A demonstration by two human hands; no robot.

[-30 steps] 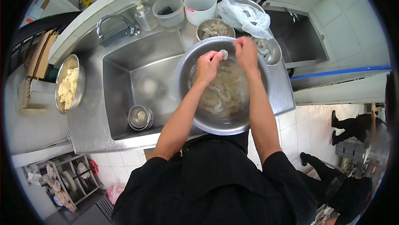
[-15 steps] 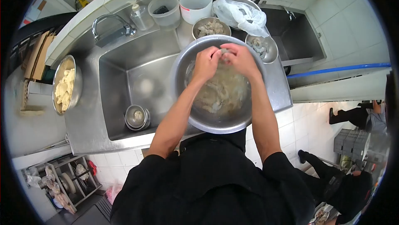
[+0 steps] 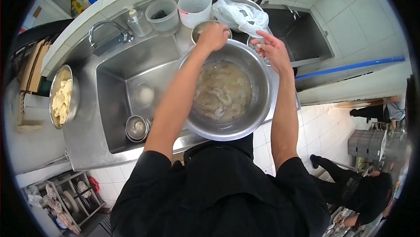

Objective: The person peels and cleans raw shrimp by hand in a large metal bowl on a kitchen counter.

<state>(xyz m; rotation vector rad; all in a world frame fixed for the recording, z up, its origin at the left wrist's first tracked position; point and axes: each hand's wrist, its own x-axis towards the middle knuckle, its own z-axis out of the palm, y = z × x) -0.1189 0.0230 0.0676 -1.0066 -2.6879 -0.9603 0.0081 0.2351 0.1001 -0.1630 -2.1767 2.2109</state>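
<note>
Your left forearm (image 3: 175, 101) reaches forward from a short black sleeve (image 3: 146, 171) and slants inward, bare all the way to the hand. At its end your left hand (image 3: 214, 37) is turned with its back uppermost, fingers curled inward and the tips too hidden to read. Your right forearm (image 3: 284, 110) runs straighter ahead, with the wrist (image 3: 285, 70) angled slightly inward. Your right hand (image 3: 272, 51) has its index finger stretched out toward the left and its other fingers bent. The two hands are apart, the left slightly farther forward.
</note>
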